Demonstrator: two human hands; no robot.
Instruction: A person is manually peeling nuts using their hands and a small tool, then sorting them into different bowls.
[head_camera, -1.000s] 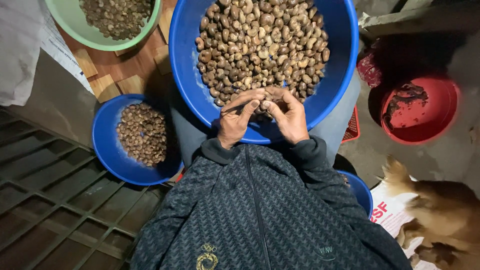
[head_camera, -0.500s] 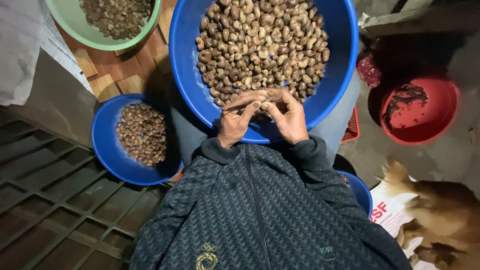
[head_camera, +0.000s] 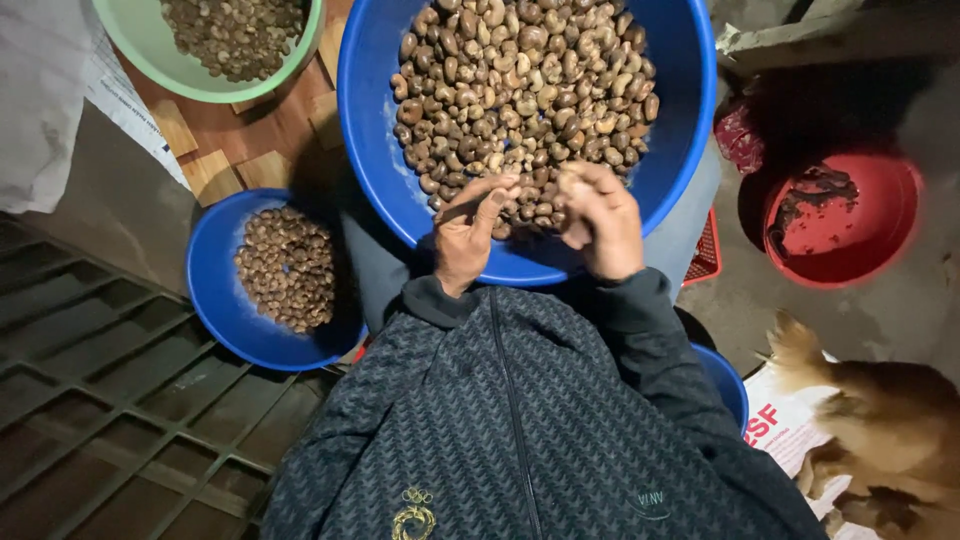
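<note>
resting on the lap, the big basin (head_camera: 380, 120) of nuts (head_camera: 520, 90) could tip and spill; left hand (head_camera: 465, 235) pinches something small, maybe a blade that could nick a finger; right hand (head_camera: 600, 225) curls shut, contents hidden, above the near rim

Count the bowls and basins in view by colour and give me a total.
Blue: 3, the big basin of nuts under both hands, a smaller bowl of nuts to the left, and a rim peeking out by the right elbow.
Green: 1, bowl of nuts.
Red: 1, basin.
Total: 5.
</note>
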